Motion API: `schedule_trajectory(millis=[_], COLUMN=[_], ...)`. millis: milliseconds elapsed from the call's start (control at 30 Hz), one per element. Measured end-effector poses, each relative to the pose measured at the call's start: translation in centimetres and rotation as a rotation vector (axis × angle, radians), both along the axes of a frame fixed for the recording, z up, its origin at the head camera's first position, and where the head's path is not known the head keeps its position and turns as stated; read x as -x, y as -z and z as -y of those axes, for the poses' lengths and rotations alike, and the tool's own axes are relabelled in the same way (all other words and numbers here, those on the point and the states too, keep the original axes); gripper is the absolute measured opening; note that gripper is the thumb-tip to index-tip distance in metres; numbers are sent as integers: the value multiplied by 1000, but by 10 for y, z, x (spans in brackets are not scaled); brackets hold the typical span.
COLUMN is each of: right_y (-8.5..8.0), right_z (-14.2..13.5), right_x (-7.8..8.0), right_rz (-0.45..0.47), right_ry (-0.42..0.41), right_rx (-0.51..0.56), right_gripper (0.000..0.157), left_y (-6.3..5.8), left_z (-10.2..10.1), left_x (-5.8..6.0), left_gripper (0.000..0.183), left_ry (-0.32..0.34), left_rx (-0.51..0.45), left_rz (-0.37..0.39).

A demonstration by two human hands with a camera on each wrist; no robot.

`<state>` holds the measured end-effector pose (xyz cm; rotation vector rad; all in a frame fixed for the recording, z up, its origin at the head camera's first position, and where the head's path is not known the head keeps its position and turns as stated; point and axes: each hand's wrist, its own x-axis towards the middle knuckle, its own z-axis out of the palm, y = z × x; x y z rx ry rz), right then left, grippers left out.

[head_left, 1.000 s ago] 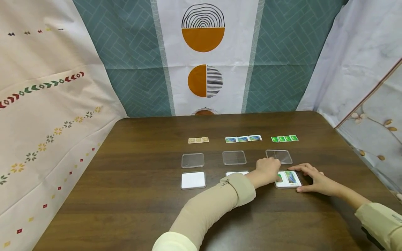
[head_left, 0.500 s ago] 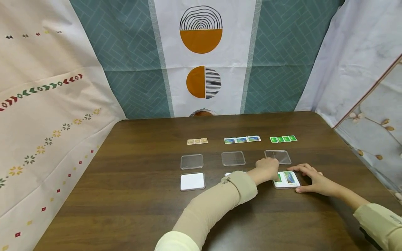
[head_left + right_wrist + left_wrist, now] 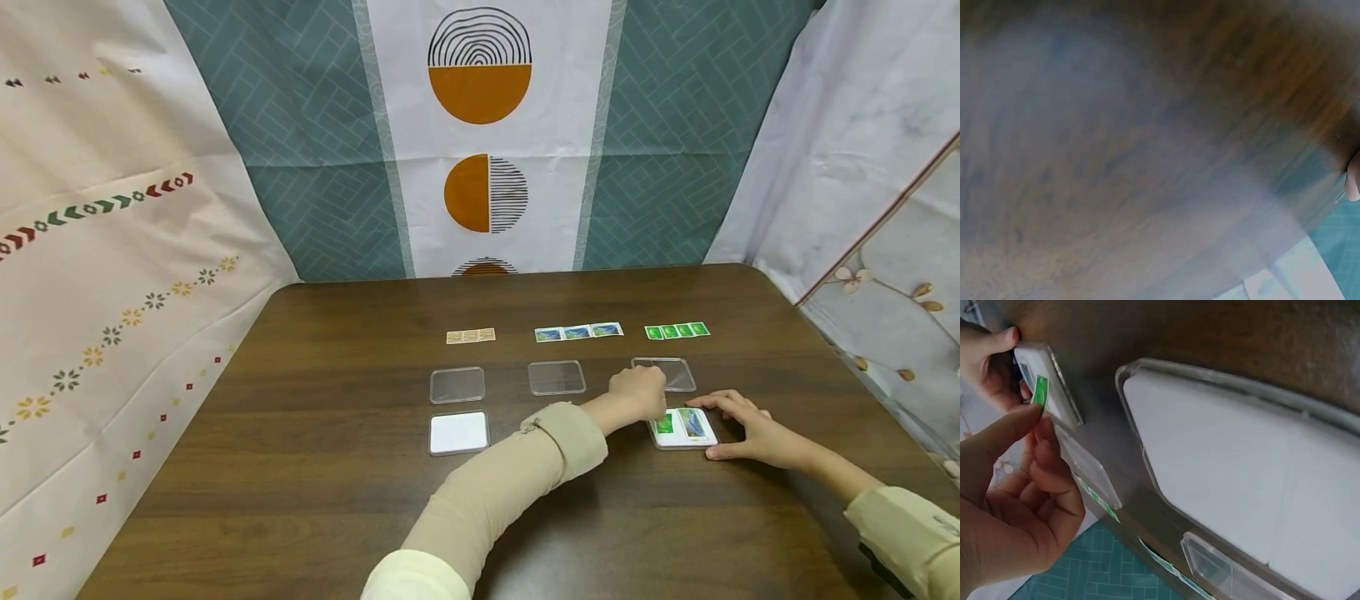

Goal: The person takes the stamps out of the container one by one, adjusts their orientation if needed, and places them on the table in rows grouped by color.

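My left hand (image 3: 637, 393) is over the left part of a shallow clear plastic case (image 3: 678, 447) holding a white card. Its thumb and index finger pinch a small green stamp (image 3: 1040, 391); the other fingers curl loosely. In the head view the green stamp overlaps the card's left side, beside a blue landscape stamp (image 3: 693, 423). My right hand (image 3: 753, 429) grips the same case at its right end, thumb at the near corner and index finger at the far corner. The right wrist view shows mostly blurred table and one fingertip (image 3: 1352, 181).
Clear lids (image 3: 457, 386) lie in a row behind the cases. Farther back are brown stamps (image 3: 471, 336), blue landscape stamps (image 3: 578, 332) and several green stamps (image 3: 677, 331). Another white card (image 3: 459, 432) sits in a case at left. My left sleeve hides the middle case (image 3: 1254, 481) from the head view.
My left hand has lifted slightly from the card, and more of the green stamp shows under its fingers. My right hand keeps its hold on the case.
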<state>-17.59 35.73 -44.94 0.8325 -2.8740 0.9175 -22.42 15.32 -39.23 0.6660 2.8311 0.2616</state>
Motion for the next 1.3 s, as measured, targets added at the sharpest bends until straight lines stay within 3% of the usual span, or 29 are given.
schedule_trajectory(millis=[167, 433, 700, 867, 1100, 1300], right_y=[-2, 1, 2, -2, -2, -1], right_z=[-1, -2, -3, -4, -3, -3], right_x=[0, -1, 0, 3, 5, 1], right_rz=[12, 24, 14, 21, 32, 42], right_ry=[4, -12, -7, -2, 1, 17], right_rx=[-7, 22, 29, 23, 21, 22], right_gripper=[63, 63, 63, 64, 64, 63], left_y=[-6, -16, -22, -27, -32, -23], left_z=[2, 12, 19, 18, 8, -9], left_x=[6, 17, 43, 62, 89, 107], left_gripper=[20, 14, 12, 11, 9, 9], left_ry=[50, 67, 76, 16, -121, -265], left_rx=[-46, -106, -196, -245, -234, -223], left_rz=[3, 43, -1, -16, -81, -81])
